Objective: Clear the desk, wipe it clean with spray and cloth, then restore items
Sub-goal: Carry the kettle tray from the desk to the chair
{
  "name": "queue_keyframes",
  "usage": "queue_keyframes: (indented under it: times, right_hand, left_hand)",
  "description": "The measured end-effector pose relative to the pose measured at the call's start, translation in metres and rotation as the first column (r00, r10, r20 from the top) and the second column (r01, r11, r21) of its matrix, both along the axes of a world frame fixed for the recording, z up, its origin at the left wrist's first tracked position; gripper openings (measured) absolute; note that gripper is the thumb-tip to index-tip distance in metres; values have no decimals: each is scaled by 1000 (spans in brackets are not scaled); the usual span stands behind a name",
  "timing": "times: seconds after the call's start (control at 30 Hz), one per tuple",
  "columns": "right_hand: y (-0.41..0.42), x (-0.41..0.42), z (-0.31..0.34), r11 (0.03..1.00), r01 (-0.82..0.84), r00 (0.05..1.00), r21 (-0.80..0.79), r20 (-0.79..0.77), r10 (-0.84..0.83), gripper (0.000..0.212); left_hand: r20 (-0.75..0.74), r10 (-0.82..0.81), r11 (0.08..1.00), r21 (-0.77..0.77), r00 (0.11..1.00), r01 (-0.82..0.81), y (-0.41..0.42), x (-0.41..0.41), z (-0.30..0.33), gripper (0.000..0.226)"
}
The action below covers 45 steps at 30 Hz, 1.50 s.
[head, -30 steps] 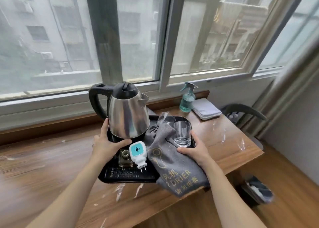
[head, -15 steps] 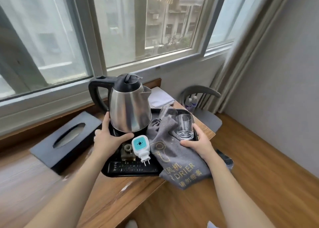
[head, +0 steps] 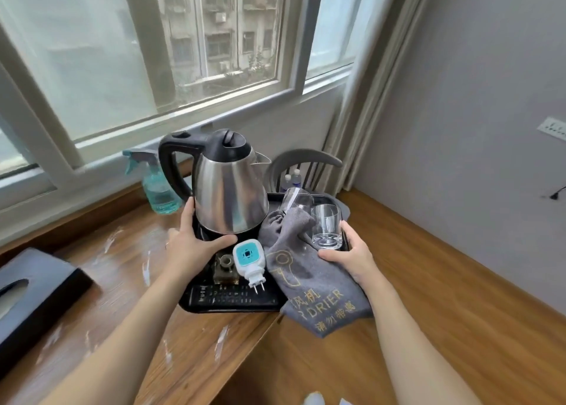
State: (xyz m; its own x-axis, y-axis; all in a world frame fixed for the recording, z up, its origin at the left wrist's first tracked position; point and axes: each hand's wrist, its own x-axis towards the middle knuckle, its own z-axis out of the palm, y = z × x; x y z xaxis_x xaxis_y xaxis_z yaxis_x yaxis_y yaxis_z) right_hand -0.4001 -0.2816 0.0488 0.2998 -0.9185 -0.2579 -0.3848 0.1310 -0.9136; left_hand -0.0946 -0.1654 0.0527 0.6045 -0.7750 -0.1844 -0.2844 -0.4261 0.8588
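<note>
At the far left of the frame a dark tissue box (head: pixel 33 294) lies on the wooden bench (head: pixel 122 282), which has white smears on it. Behind it, near the window, stands a blue spray bottle (head: pixel 157 187). The left hand (head: pixel 191 245) reaches out from the lower left and holds the left side of a black tray (head: pixel 232 306), with its thumb lying along the foot of the shiny kettle (head: pixel 229 190). The tray sits at the middle of the frame, over the right edge of the bench. On it lie a small brown bottle (head: pixel 226 268), a white and blue plug (head: pixel 249 259) and a remote (head: pixel 232 297). A grey cloth bag (head: pixel 309 282) hangs over the tray's right side. The right hand (head: pixel 347 256) grips that side, fingers curled on the cloth beside an upright glass (head: pixel 326 227). Another glass (head: pixel 295 199) leans behind. A chair (head: pixel 303 162) stands past the tray.
</note>
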Motion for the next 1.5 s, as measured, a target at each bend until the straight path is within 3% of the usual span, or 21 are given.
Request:
queue_keyframes:
  times: [0.3,0.4,0.5,0.7,0.8,0.97,1.17,1.3,1.4,1.5]
  right_hand:
    - [-134,-68,-1,988,-152,988,-14,-21,152,77]
    - [-175,-85,0,981,-195,980,-18,-50,194,89]
    - [-210,-98,-3,974,-225,973,-13,-59,224,85]
    - [-274,-107,-12,976,-217,974,-1,-62,216,102]
    - [-305,-108,-16,980,-200,978,4,-52,200,89]
    - [-356,-113,-24,983,-181,981,2,-62,181,119]
    - [-420,-137,-35,979,-200,978,37,-56,202,106]
    - [-470,-153,-40,961,-273,959,38,-68,275,123]
    - [-513,-165,-48,935,-353,932,33,-68,355,107]
    - [-550,-178,-54,897,-442,895,30,-61,443,115]
  left_hand:
    - [2,140,990,-33,990,-140,-93,-85,-12,126]
    - [-7,174,984,-19,985,-175,-121,-109,-14,126]
    - [-2,203,979,29,979,-203,-150,-126,-13,123]
    - [-16,228,973,49,973,-227,-212,-138,-21,125]
    - [4,217,976,26,976,-217,-245,-137,-29,128]
    - [-23,206,978,18,978,-206,-297,-144,-33,129]
    - [-16,251,965,78,968,-249,-348,-168,-41,128]
    - [-26,307,948,100,951,-303,-384,-200,-49,128]
    - [-22,395,914,111,918,-391,-406,-231,-58,127]
    - [-26,473,876,118,881,-467,-423,-260,-68,131]
